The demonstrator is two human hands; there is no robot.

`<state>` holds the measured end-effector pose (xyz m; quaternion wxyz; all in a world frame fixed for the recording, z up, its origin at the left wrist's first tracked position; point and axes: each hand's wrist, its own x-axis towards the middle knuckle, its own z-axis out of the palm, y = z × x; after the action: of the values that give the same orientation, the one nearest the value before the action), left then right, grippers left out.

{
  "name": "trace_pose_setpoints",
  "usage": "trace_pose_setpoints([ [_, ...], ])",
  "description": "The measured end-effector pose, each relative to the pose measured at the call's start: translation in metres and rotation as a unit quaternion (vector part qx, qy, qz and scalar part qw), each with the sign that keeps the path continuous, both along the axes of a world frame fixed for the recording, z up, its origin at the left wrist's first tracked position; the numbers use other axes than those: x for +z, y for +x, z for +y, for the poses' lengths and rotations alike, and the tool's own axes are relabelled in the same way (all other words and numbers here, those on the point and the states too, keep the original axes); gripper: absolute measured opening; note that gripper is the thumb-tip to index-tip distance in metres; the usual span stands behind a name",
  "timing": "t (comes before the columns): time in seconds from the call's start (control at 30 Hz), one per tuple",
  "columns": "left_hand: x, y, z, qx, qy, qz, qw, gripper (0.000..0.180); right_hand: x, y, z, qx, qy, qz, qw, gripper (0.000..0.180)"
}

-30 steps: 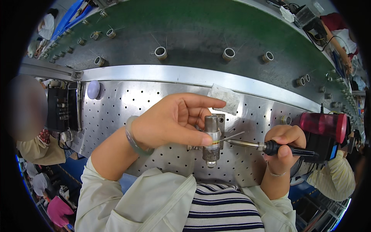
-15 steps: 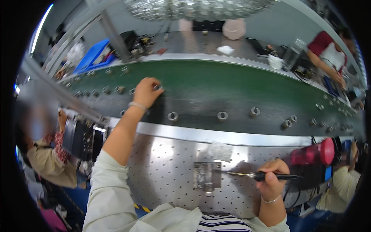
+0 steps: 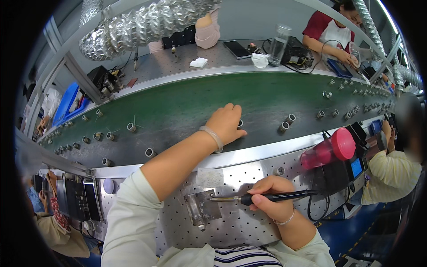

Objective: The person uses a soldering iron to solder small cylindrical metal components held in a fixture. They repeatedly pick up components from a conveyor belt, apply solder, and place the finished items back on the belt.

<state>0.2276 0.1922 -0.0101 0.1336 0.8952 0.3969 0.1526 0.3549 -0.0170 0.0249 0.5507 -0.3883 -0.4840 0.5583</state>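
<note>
On the far green conveyor belt [image 3: 178, 107], the left hand [image 3: 226, 123] rests palm down over a small grey cylindrical part [image 3: 240, 123] — whether the fingers clamp it or only touch it cannot be told. Near the body, on the perforated metal bench [image 3: 249, 222], the right hand [image 3: 267, 196] is closed around a soldering iron [image 3: 267, 197], its tip pointing left at a small metal fixture [image 3: 202, 208]. A pink bottle [image 3: 329, 151] lies just right of it.
</note>
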Motion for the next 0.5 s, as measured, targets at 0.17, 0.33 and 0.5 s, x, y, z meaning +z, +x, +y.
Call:
trace_pose_setpoints([
  [0.17,0.008,-0.014,0.011,-0.018,-0.043,-0.088,0.995,0.023,0.000,0.000,-0.003,0.013,0.002,0.013,1.000,0.008],
  [0.33,0.073,-0.098,-0.030,0.007,-0.346,-0.225,0.911,0.022,0.000,0.002,-0.005,0.012,0.044,0.035,0.998,0.010],
  [0.5,0.052,-0.159,-0.090,-0.075,-0.588,-0.282,0.755,0.029,-0.002,-0.006,-0.003,-0.003,0.047,0.089,0.995,0.008],
])
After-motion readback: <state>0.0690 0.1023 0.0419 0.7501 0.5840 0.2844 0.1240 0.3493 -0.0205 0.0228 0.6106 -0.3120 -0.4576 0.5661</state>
